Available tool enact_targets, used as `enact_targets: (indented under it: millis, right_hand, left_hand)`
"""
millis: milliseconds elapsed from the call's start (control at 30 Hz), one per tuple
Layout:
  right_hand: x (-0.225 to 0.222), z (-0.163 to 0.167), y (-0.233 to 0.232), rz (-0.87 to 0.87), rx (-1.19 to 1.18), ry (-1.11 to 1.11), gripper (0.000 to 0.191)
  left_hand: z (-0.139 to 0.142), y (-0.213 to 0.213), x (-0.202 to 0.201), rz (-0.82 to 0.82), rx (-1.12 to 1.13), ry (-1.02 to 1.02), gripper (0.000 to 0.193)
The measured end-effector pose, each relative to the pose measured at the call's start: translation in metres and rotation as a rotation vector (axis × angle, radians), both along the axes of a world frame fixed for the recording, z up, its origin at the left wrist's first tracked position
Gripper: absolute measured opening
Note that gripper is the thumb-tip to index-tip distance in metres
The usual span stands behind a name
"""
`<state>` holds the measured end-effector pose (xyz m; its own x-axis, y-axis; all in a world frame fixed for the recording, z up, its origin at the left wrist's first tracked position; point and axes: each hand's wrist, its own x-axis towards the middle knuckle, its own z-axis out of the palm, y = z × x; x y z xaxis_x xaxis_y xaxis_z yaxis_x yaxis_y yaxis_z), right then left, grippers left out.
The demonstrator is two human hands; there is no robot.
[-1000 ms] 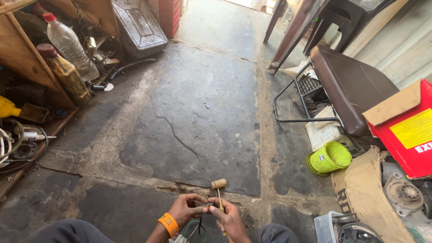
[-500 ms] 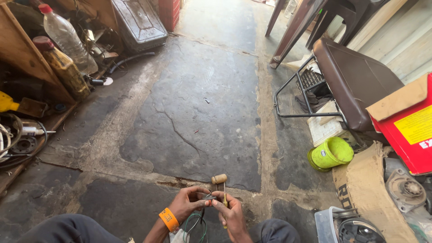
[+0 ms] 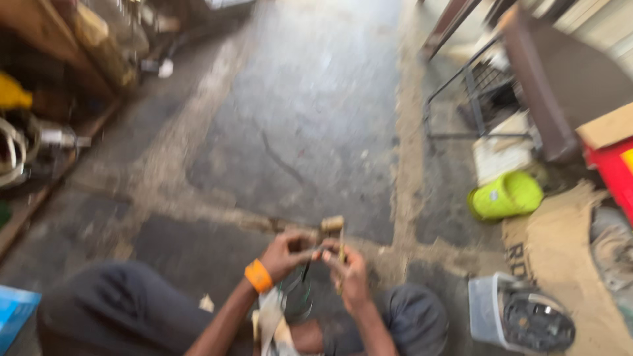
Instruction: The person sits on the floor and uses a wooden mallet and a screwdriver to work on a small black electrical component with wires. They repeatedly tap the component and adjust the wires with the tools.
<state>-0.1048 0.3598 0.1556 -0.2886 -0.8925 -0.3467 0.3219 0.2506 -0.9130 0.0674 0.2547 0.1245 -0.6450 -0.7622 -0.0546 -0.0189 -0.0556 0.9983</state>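
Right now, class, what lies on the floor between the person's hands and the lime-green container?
In the head view, only bare cracked concrete floor, crossed by a sandy seam, lies between the right hand with its small wooden hammer and the lime-green container.

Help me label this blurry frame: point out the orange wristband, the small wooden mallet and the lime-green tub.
orange wristband (image 3: 258, 275), head view, on the band's outer face at the left wrist.
small wooden mallet (image 3: 332, 224), head view, on its pale head.
lime-green tub (image 3: 511, 194), head view, on its side wall.
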Motion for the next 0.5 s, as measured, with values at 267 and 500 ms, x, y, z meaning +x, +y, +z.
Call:
enact_targets:
  millis: [267, 500]
  right_hand:
    - [0.0, 0.0, 0.005, 0.063, -0.072, -0.036, 0.032]
    - [-0.002, -0.002, 0.002, 0.058, -0.059, -0.144, 0.029]
  left_hand:
    - [0.001, 0.006, 0.005, -0.056, 0.11, 0.056, 0.033]
    - [0.014, 0.008, 0.002, -0.055, 0.174, 0.002, 0.031]
